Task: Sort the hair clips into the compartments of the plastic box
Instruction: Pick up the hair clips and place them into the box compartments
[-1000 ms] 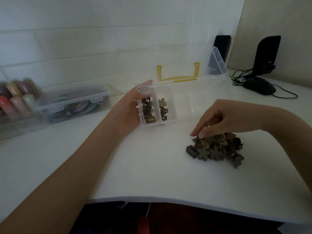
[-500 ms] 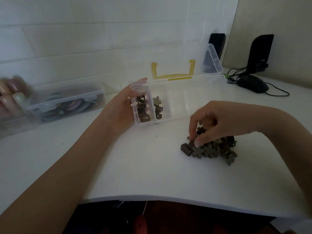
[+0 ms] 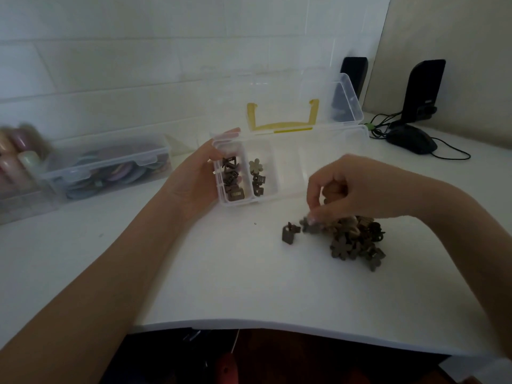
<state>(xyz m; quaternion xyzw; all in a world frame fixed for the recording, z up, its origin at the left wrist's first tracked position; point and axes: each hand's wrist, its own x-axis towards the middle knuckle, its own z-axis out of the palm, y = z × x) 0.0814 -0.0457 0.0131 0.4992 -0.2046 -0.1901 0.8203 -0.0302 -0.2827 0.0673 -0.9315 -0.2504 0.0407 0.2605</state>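
The right hand [image 3: 357,189] hangs over the near edge of the pile of hair clips [image 3: 357,239], its fingers curled down and its fingertips [image 3: 314,217] pinching a small dark clip [image 3: 309,227] at the pile's left side. The clip is blurred, so its shape is hard to read; it looks like one of the flower pieces. Just left of those fingertips a square clip [image 3: 289,235] stands apart from the heap on the white surface [image 3: 221,273], probably knocked loose in the picking.

The left hand [image 3: 194,178] holds the left end of the plastic box [image 3: 291,173], thumb side wrapped over the end wall and a fingertip showing above the rim. That grip likely keeps the light box from sliding as clips drop in. Beside this hand, the end compartment holds angular clips, and the next one holds a flower clip on top of others. The compartments further right, nearer the right hand, look bare. The lid [image 3: 304,106] stands open behind.

Beyond the left hand sits a closed container [image 3: 108,164] of coloured items. Beyond the right hand lie a mouse [image 3: 412,139] and two dark speakers.
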